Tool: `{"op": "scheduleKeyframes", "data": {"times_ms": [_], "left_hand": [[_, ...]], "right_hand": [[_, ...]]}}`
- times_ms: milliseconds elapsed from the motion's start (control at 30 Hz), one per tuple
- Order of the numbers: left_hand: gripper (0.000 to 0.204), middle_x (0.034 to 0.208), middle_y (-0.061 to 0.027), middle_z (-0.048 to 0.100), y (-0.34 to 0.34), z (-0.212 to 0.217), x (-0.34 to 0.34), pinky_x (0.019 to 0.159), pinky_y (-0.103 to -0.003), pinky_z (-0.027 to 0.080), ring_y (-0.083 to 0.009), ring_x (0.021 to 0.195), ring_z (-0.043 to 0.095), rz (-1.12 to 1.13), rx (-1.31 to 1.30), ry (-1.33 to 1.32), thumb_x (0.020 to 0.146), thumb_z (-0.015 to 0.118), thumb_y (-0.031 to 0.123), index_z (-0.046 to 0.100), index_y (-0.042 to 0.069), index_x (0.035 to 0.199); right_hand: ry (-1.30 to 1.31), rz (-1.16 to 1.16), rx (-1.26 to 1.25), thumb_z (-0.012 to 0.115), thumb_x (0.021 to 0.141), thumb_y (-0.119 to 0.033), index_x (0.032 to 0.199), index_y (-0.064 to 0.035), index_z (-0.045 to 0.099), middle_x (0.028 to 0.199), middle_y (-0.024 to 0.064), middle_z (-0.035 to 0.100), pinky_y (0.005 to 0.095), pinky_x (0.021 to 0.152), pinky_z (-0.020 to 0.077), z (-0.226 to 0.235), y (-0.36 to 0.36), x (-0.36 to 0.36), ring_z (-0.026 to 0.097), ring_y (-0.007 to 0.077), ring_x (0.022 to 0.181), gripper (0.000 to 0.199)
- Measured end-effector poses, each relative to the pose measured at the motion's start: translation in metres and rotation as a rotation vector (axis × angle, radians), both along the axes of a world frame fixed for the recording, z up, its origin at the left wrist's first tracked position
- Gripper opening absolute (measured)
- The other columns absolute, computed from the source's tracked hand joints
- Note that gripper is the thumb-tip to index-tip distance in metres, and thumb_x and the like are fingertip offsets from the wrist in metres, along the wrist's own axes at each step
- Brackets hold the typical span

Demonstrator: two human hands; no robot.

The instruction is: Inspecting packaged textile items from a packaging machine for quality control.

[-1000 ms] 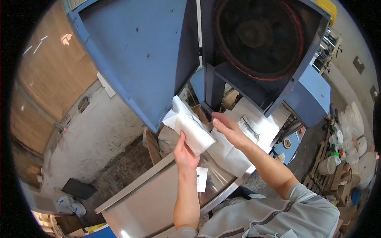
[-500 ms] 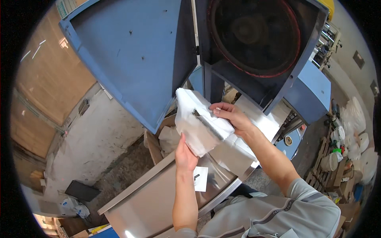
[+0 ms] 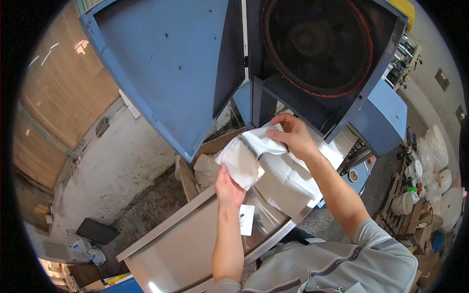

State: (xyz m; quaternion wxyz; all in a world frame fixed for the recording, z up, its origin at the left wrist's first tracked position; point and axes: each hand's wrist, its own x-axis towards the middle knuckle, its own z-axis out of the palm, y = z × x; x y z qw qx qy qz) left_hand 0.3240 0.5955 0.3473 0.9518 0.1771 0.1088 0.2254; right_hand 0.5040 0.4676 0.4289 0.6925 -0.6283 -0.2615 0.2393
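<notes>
A thin white plastic bag [image 3: 240,160] with zigzag-cut edges hangs between my two hands, creased and bent, with a dark grey streak across its upper part. My left hand [image 3: 229,189] holds its lower left edge, thumb up on the near side. My right hand [image 3: 297,138] pinches its upper right corner between thumb and fingers. Just below and to the right, more white film [image 3: 283,178] lies on the metal table [image 3: 181,249]. A small white paper [image 3: 246,222] with a dark mark rests on the table beside my left wrist.
A blue machine door [image 3: 161,63] stands swung out ahead, next to a dark housing with a large round opening [image 3: 315,44]. An open cardboard box [image 3: 184,180] with white material sits beyond the table's left edge. Buckets and plastic sacks [image 3: 432,151] crowd the far right.
The bag has been turned and folded down, so its upper flap has dropped and its streak has shifted. My right hand has risen slightly; my left hand stays about where it was.
</notes>
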Motion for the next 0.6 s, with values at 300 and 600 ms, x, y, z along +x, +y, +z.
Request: {"op": "scheduleKeyframes", "data": {"times_ms": [300, 600], "left_hand": [[0.049, 0.142, -0.0129, 0.05, -0.009, 0.004, 0.008, 0.111, -0.046, 0.039, -0.029, 0.129, 0.05, 0.007, 0.001, 0.032, 0.105, 0.036, 0.034, 0.04, 0.003, 0.143], [0.049, 0.142, -0.0141, 0.05, 0.005, -0.008, 0.009, 0.111, -0.046, 0.038, -0.0306, 0.131, 0.049, 0.08, -0.019, -0.017, 0.105, 0.036, 0.032, 0.039, 0.001, 0.143]], "right_hand": [[-0.124, 0.088, -0.03, 0.078, 0.078, 0.001, 0.107, -0.0031, 0.06, 0.1, 0.0021, 0.064, 0.0222, 0.079, 0.0473, -0.018, 0.003, 0.005, 0.059, 0.008, 0.089, 0.034], [-0.219, 0.085, -0.223, 0.076, 0.081, -0.006, 0.111, -0.0031, 0.061, 0.103, 0.0044, 0.063, 0.0256, 0.08, 0.0488, -0.019, -0.009, -0.005, 0.059, 0.0108, 0.094, 0.034]]}}
